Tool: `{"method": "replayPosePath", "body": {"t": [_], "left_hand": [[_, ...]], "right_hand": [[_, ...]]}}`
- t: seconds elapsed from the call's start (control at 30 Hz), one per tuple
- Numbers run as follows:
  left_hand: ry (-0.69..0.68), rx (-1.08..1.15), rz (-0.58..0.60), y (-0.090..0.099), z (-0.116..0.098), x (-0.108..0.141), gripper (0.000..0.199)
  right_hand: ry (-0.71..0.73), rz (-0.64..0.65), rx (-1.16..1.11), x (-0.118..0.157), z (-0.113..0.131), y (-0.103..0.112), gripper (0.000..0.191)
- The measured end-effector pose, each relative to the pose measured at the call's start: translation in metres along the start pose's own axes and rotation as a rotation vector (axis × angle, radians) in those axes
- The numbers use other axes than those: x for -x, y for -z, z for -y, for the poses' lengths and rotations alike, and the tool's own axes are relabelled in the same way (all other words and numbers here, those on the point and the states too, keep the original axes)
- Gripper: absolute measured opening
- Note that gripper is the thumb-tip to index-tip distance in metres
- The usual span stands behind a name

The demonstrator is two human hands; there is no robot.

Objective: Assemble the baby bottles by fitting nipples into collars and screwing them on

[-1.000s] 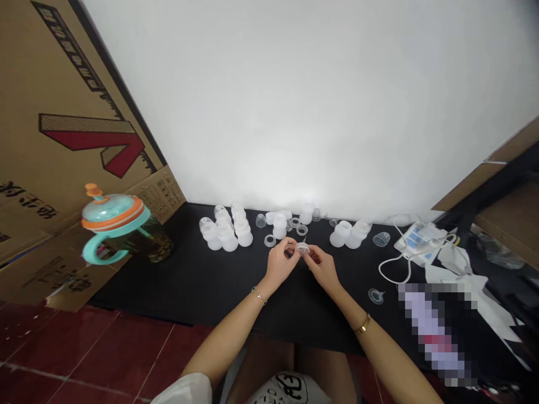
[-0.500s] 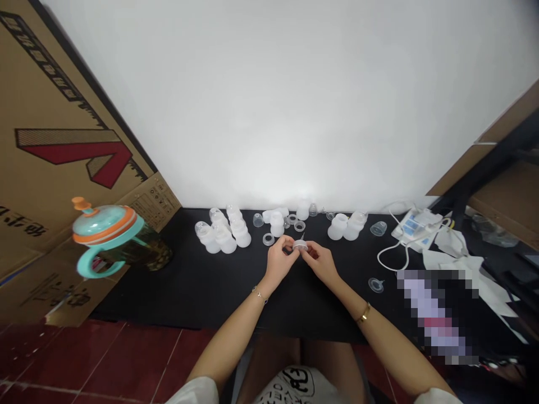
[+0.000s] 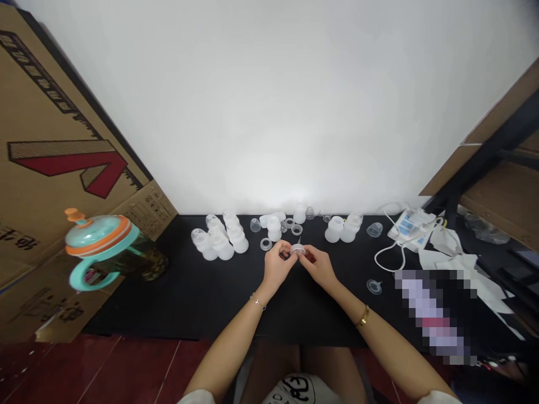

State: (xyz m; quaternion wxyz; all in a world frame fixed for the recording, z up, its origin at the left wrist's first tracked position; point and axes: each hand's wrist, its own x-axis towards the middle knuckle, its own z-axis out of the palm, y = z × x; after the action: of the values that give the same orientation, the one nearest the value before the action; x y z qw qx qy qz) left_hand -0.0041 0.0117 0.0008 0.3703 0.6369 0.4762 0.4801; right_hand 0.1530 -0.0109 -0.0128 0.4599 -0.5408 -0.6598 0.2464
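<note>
Between my two hands is a white bottle collar ring with a clear nipple (image 3: 298,248) pointing up through it. My left hand (image 3: 278,262) pinches its left edge, and my right hand (image 3: 316,265) grips the right edge, fingers curled. Just beyond them stands a white baby bottle without a top (image 3: 274,229). Loose collar rings lie near it, one ring (image 3: 266,244) to the left and another ring (image 3: 297,230) behind my hands. A clear dome cap (image 3: 255,225) rests further left. Off to the right a loose clear nipple (image 3: 374,287) lies on the black table (image 3: 202,300).
Several capped bottles (image 3: 221,244) stand grouped at left. Two bottles (image 3: 343,229) are to the right, near a clear cap (image 3: 374,229). A large teal-lidded jug (image 3: 105,247) stands by a cardboard box (image 3: 54,185). A white cable (image 3: 381,261) and papers (image 3: 446,261) lie at right.
The view has shifted slightly, so the table sits a little lower in the picture. Both hands still hold the collar ring and nipple, with small finger movements.
</note>
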Motion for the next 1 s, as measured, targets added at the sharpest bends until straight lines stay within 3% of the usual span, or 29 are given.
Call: {"method": "replayPosePath", "body": {"t": [0.3, 0.83, 1.0], "left_hand": [[-0.007, 0.047, 0.028, 0.0015, -0.0011, 0.0008, 0.017], [-0.06, -0.115, -0.024, 0.0005, 0.0005, 0.0013, 0.007], [-0.059, -0.041, 0.011, 0.0008, -0.0001, 0.0009, 0.009]], "right_hand": [[-0.008, -0.006, -0.003, 0.0, 0.0022, 0.0007, 0.027], [-0.008, 0.029, -0.001, -0.0015, -0.0006, 0.0025, 0.03], [-0.02, 0.03, -0.028, -0.0007, -0.001, 0.0019, 0.03]]}}
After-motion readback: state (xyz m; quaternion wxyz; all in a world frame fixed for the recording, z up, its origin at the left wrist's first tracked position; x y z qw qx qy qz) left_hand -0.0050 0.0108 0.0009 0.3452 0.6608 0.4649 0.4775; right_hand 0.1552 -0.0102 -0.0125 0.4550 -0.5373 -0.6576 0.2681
